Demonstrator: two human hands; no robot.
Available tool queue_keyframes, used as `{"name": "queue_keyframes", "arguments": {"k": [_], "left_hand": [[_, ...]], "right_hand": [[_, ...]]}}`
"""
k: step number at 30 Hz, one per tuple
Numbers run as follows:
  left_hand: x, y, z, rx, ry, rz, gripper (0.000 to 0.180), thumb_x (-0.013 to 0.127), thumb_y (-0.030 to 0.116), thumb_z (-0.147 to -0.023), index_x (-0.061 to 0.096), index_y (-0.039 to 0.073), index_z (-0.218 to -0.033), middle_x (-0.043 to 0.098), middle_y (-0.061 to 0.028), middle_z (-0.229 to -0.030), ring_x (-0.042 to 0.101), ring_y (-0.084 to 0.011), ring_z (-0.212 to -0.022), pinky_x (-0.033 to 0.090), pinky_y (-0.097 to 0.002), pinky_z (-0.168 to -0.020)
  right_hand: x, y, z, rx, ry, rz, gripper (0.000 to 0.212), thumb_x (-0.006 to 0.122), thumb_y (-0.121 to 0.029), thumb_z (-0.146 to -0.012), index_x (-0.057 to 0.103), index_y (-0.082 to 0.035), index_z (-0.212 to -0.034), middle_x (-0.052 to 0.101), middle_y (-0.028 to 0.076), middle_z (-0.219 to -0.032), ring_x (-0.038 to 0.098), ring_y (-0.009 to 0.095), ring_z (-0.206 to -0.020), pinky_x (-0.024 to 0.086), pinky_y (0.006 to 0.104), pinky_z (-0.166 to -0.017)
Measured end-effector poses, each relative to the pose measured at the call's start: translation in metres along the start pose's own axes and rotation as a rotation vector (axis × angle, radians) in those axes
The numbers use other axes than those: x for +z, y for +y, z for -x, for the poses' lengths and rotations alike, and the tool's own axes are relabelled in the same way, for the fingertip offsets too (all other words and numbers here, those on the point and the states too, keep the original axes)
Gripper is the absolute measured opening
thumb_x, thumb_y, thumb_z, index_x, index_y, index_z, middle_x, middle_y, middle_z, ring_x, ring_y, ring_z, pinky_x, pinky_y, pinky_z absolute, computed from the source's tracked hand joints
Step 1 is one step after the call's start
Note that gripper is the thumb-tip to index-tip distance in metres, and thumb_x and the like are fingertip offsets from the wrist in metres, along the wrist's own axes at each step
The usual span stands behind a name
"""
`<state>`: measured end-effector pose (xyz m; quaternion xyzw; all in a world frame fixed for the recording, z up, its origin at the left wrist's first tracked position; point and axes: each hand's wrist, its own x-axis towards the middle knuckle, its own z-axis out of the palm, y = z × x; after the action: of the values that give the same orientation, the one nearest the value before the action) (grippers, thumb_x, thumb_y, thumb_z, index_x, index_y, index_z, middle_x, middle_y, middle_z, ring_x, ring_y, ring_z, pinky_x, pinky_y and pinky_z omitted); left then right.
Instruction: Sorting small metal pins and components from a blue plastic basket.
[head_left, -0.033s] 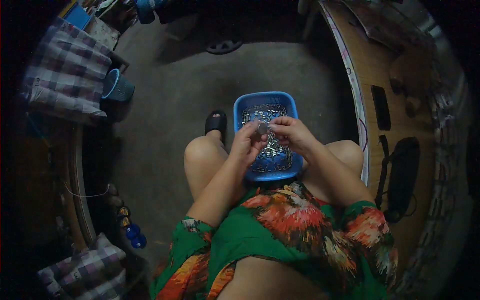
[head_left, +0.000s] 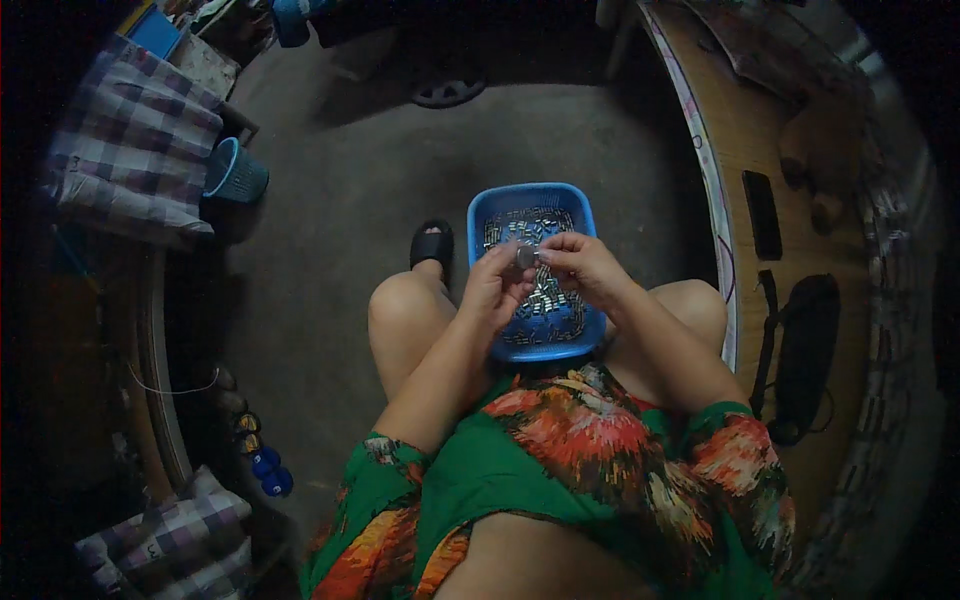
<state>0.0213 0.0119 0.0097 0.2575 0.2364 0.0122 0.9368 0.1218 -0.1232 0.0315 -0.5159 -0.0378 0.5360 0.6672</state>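
A small round greyish metal piece (head_left: 526, 257) is held between my two hands, above a blue plastic basket (head_left: 535, 355). My left hand (head_left: 492, 285) closes its thumb and fingers on the piece from the left. From the right, my right hand (head_left: 590, 268) pinches at its edge with thumb and forefinger; whether a smaller part sits in that pinch is too small to tell. Many short shiny metal pins (head_left: 548, 290) lie loose in the basket beneath, partly hidden by my hands. The basket rests between my knees.
On the right runs a wooden bench (head_left: 745, 290) bearing a dark phone-like slab (head_left: 762, 215) and a black bag (head_left: 805, 350). A blue-green bin (head_left: 240, 175) stands at the left beside checked cloth (head_left: 140, 140). Blue round items (head_left: 268, 470) lie on the floor at lower left.
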Motion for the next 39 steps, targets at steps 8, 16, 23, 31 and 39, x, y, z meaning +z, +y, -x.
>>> {"name": "queue_keyframes", "arguments": {"k": [8,16,23,31,39], "left_hand": [[0.008,0.001,0.004,-0.01,-0.007,-0.017,0.023,0.055,0.027,-0.083,0.052,0.006,-0.09,0.056,-0.0034,-0.073,0.054,-0.0098,-0.058,0.045,-0.0207,-0.049],[0.007,0.0,0.003,-0.039,-0.008,-0.03,0.025,0.055,0.03,-0.083,0.054,0.005,-0.087,0.057,-0.0024,-0.07,0.055,-0.0092,-0.058,0.047,-0.0198,-0.049],[0.008,0.0,0.005,-0.037,-0.03,-0.032,0.019,0.055,0.024,-0.083,0.054,0.006,-0.087,0.057,-0.0028,-0.071,0.055,-0.0098,-0.059,0.046,-0.0203,-0.05],[0.009,0.004,0.003,-0.109,-0.081,0.083,0.02,0.05,0.023,-0.084,0.052,0.005,-0.091,0.057,-0.006,-0.076,0.052,-0.0125,-0.058,0.042,-0.0215,-0.048],[-0.003,0.002,-0.002,-0.096,-0.055,0.114,0.027,0.043,0.029,-0.088,0.051,0.003,-0.09,0.054,-0.0095,-0.075,0.049,-0.014,-0.057,0.038,-0.0213,-0.046]], "right_hand": [[0.011,-0.004,0.006,-0.122,0.13,0.302,0.013,0.062,-0.017,-0.075,0.058,-0.01,-0.084,0.051,-0.005,-0.067,0.042,0.003,-0.054,0.03,0.017,-0.045],[0.016,-0.005,0.009,-0.223,0.1,0.29,0.011,0.062,-0.015,-0.075,0.058,-0.008,-0.082,0.054,-0.004,-0.068,0.042,0.003,-0.054,0.03,0.0169,-0.045],[0.011,0.004,0.003,-0.439,0.108,0.469,0.015,0.065,-0.014,-0.072,0.057,-0.007,-0.083,0.053,-0.001,-0.07,0.044,0.004,-0.06,0.032,0.018,-0.047],[0.0,-0.003,0.001,-0.021,0.054,0.055,0.018,0.051,-0.016,-0.083,0.05,-0.005,-0.097,0.052,0.0,-0.073,0.04,0.005,-0.054,0.031,0.0178,-0.043],[-0.001,-0.005,0.002,-0.01,0.058,0.097,0.015,0.048,-0.019,-0.086,0.051,-0.007,-0.094,0.051,0.0,-0.068,0.04,0.004,-0.048,0.026,0.0156,-0.037]]}}
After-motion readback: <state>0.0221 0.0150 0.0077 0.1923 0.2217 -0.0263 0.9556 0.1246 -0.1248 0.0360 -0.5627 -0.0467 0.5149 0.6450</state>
